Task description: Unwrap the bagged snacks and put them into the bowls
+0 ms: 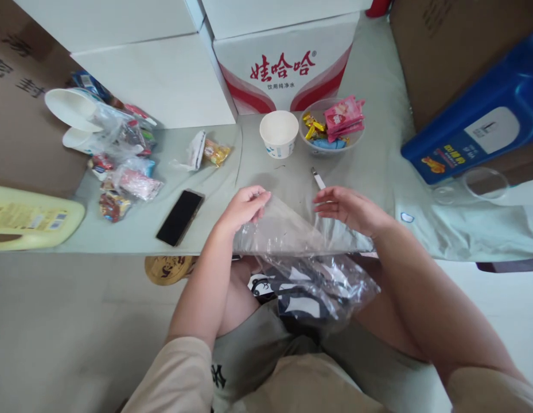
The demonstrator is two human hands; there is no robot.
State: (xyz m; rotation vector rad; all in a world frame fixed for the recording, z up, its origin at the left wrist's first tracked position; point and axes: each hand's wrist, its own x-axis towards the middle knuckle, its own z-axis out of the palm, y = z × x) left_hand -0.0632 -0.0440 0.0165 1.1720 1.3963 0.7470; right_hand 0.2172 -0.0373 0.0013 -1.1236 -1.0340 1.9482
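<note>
Over there the left hand (251,205) pinches a corner of the bag (287,226), which droops off the table (218,226) over the lap (253,335), and while I can't tell whether the right hand (350,207) grips anything, I'd draw that slippery-looking film gently taut against creases.

Glossy, crinkled plastic bag (298,238), smooth paper cup (280,149), matt cloth cover (218,198).

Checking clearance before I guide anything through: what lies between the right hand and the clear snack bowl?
The head view shows a slim white, metal-tipped tool on the pale cloth, between the right hand and the clear snack bowl.
</note>
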